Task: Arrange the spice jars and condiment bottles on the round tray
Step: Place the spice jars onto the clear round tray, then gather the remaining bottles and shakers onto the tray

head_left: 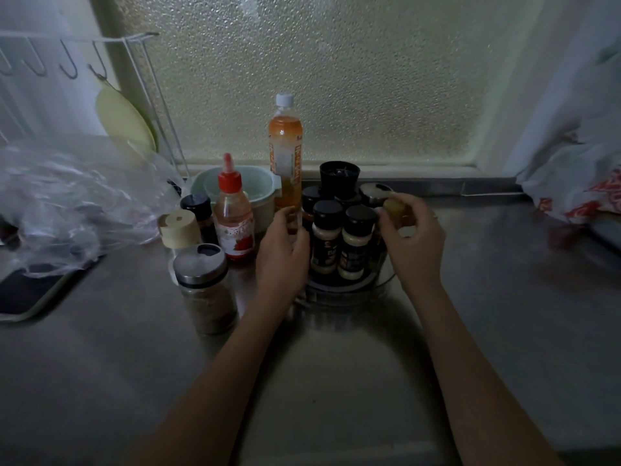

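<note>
Frame centre: round tray on steel counter, loaded with black-capped spice jars. Left hand grips tall orange bottle at tray's left edge. Right hand holds a small yellowish jar at tray's right side. Left of tray, off it: red-capped sauce bottle, metal-lidded jar, beige-capped jar. Plastic bag at left of frame.

I've got one cam only, head-mounted wide-angle, looking fwd and down over the table, close in, facing the frosted window; no 2nd view to overlap.
</note>
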Demonstrator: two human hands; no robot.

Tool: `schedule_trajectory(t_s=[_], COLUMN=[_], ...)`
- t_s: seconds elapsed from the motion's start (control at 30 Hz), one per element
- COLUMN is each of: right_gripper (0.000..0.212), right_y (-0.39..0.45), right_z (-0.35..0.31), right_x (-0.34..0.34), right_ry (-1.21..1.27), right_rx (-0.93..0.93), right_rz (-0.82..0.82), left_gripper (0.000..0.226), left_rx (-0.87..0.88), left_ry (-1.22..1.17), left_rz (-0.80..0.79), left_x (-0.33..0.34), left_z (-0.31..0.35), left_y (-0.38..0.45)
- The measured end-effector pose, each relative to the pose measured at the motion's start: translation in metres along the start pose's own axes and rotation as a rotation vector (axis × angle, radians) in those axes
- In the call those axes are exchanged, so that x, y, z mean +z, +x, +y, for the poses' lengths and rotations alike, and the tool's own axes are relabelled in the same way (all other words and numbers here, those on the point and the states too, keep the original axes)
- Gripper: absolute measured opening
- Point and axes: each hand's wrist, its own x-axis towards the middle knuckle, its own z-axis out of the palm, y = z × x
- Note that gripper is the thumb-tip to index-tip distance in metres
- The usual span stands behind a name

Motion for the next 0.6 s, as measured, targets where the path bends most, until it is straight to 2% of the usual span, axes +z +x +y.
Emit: schedule_trajectory(t_s=[0.2,0.43,0.53,0.6], right_gripper=[0.022,0.019,0.019,0.018], right_y=[0.0,-0.001,-0.002,-0.004], right_z=[-0.002,-0.004,-0.005,-0.012], right_x=[0.002,0.004,0.003,0.0], right_ry=[0.024,0.038,-0.002,-0.102], right_rx=[0.006,0.013,-0.017,-0.159], right_rz=[-0.005,-0.032,-0.025,0.027], left_gripper=[0.056,0.05,0.041,0.032], left_rx=[0.038,0.039,0.226,0.375], left_ry=[0.162,0.059,0.214,0.316], left_rz=[-0.125,-0.058,0.054,0.134], left_x=[-0.001,0.0,-0.002,-0.006], left_z=[0.002,0.003,0.008,0.016], left_y=[0.001,0.002,-0.005,-0.008])
